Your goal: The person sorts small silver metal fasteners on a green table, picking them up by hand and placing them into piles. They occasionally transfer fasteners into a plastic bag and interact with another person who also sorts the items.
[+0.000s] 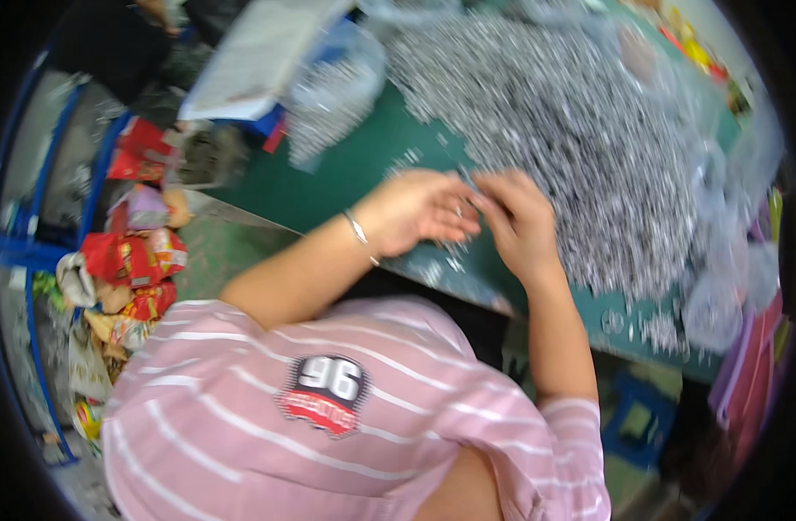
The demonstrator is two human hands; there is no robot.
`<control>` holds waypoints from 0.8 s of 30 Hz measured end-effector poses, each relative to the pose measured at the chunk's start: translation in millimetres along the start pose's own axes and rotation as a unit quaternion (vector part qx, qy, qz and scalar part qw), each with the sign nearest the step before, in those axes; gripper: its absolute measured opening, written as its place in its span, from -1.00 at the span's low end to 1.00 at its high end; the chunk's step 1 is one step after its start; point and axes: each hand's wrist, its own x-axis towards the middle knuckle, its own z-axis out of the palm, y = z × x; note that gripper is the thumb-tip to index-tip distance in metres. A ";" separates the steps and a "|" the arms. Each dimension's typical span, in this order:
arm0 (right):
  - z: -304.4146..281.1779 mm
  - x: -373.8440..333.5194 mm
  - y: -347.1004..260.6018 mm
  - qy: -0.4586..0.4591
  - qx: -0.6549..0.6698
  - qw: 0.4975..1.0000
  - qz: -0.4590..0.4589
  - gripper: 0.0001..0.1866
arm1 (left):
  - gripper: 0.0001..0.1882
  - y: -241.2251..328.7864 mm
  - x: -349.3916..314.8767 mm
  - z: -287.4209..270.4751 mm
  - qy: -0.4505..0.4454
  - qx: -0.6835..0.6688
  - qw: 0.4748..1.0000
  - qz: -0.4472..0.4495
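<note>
My left hand, with a silver bangle on its wrist, is palm up over the front of the green table, its lower fingers loosely curled. My right hand comes in from the other side, and the fingertips of both hands meet. Between them is a small thin grey piece, pinched by both; blur hides its exact kind. Just beyond lies a wide heap of small silvery-grey pieces. A few loose pieces lie beside my left hand.
A clear plastic bag of similar pieces sits at the far left, beside white sheets on a blue holder. More clear bags line the right edge. Blue shelving and red packets stand left; a blue stool is below right.
</note>
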 end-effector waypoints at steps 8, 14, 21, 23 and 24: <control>-10.4 -2.9 5.1 -0.033 0.058 0.983 0.169 -0.90 | -0.83 17.8 -8.4 -16.1 0.028 0.165 0.982 0.088; 1.3 -8.0 -0.5 -0.169 -0.085 0.980 0.062 -0.87 | -0.86 7.6 -8.1 -8.4 0.022 0.624 0.732 0.272; -12.9 2.8 -6.8 0.000 0.304 0.902 0.306 -0.93 | -0.88 5.2 1.7 -10.2 0.020 0.608 0.731 0.309; -21.9 3.3 1.9 0.063 0.396 0.851 0.340 -0.91 | -0.89 15.9 -2.4 -9.7 0.050 0.437 0.870 0.225; -21.6 2.8 4.1 0.063 0.402 0.850 0.336 -0.91 | -0.89 22.0 -5.2 -11.3 0.074 0.336 0.924 0.169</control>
